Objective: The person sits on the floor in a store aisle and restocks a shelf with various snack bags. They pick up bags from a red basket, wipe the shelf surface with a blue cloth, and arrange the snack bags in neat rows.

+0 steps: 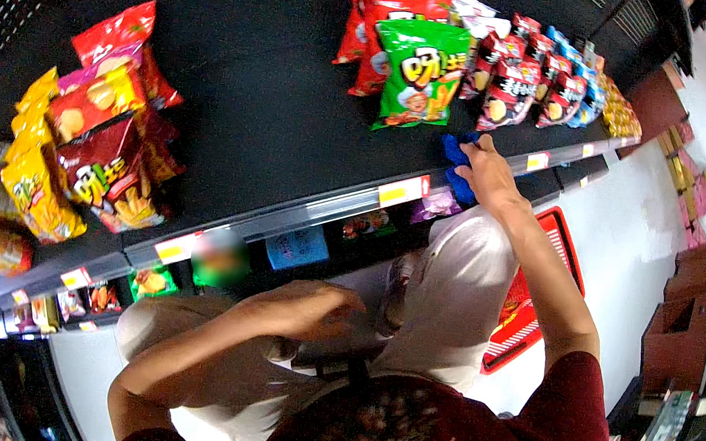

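My right hand (490, 171) grips a blue cloth (462, 178), bunched at the front edge of a black store shelf (260, 114). Just behind it, a green snack bag (420, 75) stands before red snack bags (405, 0). My left hand (321, 307) hovers over my lap, somewhat blurred; its fingers are partly curled and I cannot tell whether it holds anything. To the left, dark red (111, 175) and yellow snack bags (39, 192) lean together on the same shelf.
Price tags (404, 189) line the shelf edge. A lower shelf holds a blue packet (297, 247) and other small packs. A red shopping basket (515, 335) stands on the floor beside my right knee. Small dark red and white bags (510, 94) stand at the shelf's right end; brown cartons (682, 337) are farther right.
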The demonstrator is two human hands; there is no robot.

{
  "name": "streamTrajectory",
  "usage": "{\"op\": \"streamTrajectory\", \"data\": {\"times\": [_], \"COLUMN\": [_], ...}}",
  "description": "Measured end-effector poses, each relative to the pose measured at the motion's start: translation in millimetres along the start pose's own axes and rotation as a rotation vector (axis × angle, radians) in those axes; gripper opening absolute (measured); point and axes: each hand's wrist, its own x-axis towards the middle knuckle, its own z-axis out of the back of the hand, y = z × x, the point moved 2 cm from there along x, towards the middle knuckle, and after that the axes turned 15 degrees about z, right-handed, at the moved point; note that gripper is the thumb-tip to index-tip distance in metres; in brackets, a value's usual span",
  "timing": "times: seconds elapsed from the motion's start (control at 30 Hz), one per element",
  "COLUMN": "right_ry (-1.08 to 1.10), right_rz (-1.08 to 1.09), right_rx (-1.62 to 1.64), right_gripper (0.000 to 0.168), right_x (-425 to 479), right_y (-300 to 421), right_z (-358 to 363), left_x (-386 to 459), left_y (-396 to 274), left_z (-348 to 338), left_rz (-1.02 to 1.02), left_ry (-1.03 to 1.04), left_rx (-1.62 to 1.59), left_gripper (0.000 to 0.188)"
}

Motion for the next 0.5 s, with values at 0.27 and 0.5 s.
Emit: {"op": "streamTrajectory", "data": {"times": [0.27, 0.5], "right_ry": [0.077, 0.043], "right_rz": [0.227, 0.409], "right_rx": [0.068, 0.140], "right_gripper": [0.042, 0.039], "right_x": [27.7, 54.0], "right_y": [100.0, 218.7], "right_z": [-8.9, -37.1], "left_x": [-3.4, -10.8], "left_y": [-24.3, -25.1], "left_z": [-22.1, -32.6], "left_rz": [0.120, 0.096], "left_ry": [0.220, 0.164], "left_rx": [-0.048, 0.045], "left_gripper": [0.038, 0.037]}}
